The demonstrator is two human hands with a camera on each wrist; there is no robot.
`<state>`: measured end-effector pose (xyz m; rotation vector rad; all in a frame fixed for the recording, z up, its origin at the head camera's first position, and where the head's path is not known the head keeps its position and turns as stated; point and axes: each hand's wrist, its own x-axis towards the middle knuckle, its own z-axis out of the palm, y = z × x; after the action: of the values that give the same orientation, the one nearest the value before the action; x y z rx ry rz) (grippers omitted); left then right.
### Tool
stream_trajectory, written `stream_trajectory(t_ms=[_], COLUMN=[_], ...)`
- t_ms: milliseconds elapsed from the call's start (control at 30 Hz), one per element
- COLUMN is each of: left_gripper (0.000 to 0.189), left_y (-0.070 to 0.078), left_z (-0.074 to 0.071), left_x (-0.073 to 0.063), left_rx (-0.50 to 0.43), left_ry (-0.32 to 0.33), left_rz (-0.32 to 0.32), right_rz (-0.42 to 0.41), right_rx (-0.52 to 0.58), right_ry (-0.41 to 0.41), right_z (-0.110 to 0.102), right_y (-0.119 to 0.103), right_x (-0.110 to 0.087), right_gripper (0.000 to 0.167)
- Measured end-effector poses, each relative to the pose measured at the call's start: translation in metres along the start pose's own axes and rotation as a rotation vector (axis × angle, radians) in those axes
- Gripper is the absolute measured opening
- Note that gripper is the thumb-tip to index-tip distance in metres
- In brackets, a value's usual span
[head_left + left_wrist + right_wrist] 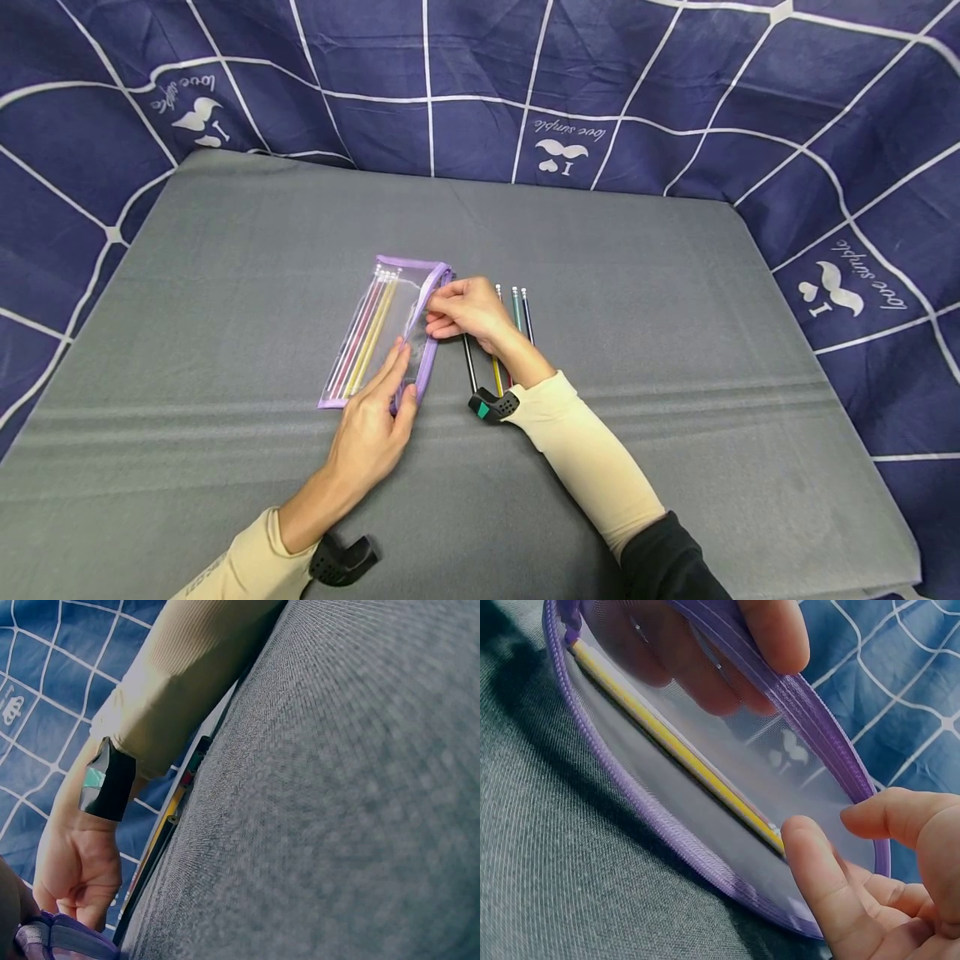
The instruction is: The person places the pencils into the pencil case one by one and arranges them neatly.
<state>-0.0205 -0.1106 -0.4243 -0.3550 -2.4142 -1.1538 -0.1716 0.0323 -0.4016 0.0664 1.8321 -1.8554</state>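
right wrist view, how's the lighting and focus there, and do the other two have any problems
Right wrist: dark shadow on the grey cloth beside the pouch's purple rim, which looks fairly crisp; left wrist: sleeve runs from bright to shaded, cloth looks soft toward the lower right; head: fairly even light, pencils in the pouch visible.

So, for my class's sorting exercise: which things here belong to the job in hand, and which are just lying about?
In the job:
purple-trimmed zip pouch
pencils inside it
loose pencils beside it
left hand, pinching the pouch
right hand, at its opening

Just around it:
grey-covered table
blue patterned cloth
black wrist devices
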Motion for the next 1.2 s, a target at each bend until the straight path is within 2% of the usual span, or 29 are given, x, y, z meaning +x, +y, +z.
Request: stream_trajectory(t_ms=[600,833,1200], left_gripper=[0.05,0.05,0.05], left_y=[0.001,0.001,0.001], left_z=[0.0,-0.001,-0.001], left_x=[0.0,0.0,0.0], left_rx=[0.007,0.012,0.012], left_ry=[-0.003,-0.003,-0.002], left_rz=[0.0,-0.009,-0.003], right_rz=[-0.005,-0.008,-0.022], right_rx=[-0.036,-0.084,-0.1], right_ry=[0.006,0.019,0.026], right_z=[-0.004,-0.011,-0.021], right_y=[0.001,0.001,0.001], right_x=[-0.001,-0.004,-0.009], right_gripper=[0.021,0.022,0.021])
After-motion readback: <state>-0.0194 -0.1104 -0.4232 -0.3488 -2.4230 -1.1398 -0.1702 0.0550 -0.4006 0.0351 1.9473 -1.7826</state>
